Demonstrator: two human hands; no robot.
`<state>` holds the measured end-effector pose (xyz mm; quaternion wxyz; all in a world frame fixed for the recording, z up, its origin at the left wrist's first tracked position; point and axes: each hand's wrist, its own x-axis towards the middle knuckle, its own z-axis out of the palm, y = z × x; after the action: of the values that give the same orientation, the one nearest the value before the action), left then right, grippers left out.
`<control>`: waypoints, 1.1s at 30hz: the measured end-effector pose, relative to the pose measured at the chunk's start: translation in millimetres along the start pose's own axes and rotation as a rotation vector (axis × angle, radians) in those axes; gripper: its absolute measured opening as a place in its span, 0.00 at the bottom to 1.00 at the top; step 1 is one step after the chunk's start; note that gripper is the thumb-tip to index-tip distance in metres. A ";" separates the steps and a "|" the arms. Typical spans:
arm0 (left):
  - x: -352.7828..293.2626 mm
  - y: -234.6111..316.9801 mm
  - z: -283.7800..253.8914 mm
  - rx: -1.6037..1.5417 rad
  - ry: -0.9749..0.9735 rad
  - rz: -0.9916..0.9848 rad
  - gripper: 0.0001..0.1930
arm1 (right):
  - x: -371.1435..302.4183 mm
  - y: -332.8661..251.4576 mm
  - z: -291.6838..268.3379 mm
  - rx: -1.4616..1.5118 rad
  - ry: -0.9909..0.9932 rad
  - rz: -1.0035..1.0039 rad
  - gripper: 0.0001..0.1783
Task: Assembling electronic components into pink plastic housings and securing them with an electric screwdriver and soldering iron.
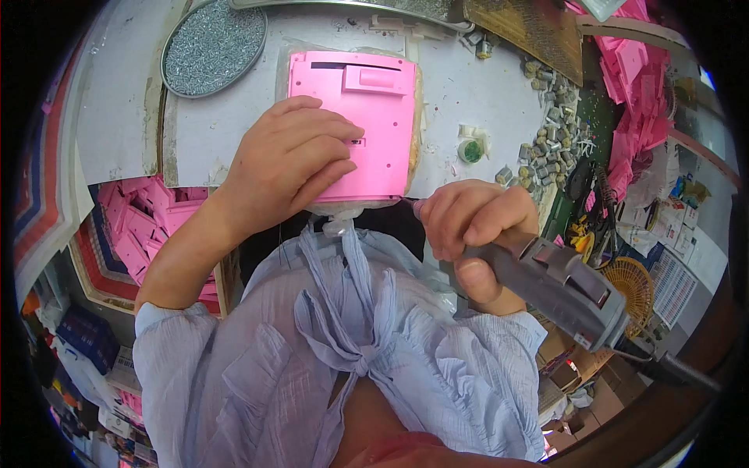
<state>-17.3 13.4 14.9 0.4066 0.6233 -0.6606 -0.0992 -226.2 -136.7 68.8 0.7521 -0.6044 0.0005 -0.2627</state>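
Note:
A pink plastic housing (370,168) lies on a plastic-wrapped pad (417,117) at the table's near edge. My left hand (304,152) rests across its left side, fingers stretched out over the panel near a small slot. In my right hand (480,222) is a dark grey electric screwdriver (546,285), its cord trailing to the lower right. The screwdriver's tip is at the housing's near right corner; whether it touches a screw is too small to tell.
A round tray of small screws (214,47) sits at the far left. Many small metal motors (554,132) lie to the right, by a round green item (470,150). Pink parts fill a box (144,218) at lower left and pile up (636,101) at far right. A wicker basket (628,288) stands right.

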 end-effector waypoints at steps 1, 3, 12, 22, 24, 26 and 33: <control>0.1 -0.1 -1.5 -0.011 -0.002 -0.011 0.09 | 0.0 1.0 3.0 -0.024 0.022 0.000 0.17; -0.1 -2.0 -0.9 -0.013 -0.003 -0.014 0.09 | 1.7 0.0 3.3 -0.089 -0.022 0.025 0.16; -5.0 -10.7 10.8 0.006 0.000 -0.050 0.07 | 27.9 1.7 -8.3 -0.025 -0.275 -0.013 0.13; -5.9 -10.2 10.7 -0.041 -0.002 -0.073 0.08 | 48.5 20.7 -0.8 -0.165 -0.321 -0.044 0.13; -6.2 -7.9 8.5 -0.052 -0.006 -0.071 0.08 | 58.8 9.9 -7.4 -0.099 -0.362 -0.008 0.14; -5.8 -7.2 8.6 -0.056 -0.002 -0.072 0.07 | 68.7 7.1 -10.9 -0.029 -0.265 -0.009 0.13; -5.8 -8.8 9.7 -0.081 -0.015 -0.095 0.08 | 78.0 31.2 -9.4 -0.166 -0.104 -0.051 0.10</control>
<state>-17.9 13.2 0.5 0.4212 0.6363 -0.6288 -0.1496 -149.7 -172.0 62.6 0.6915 -0.6773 -0.0321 -0.2490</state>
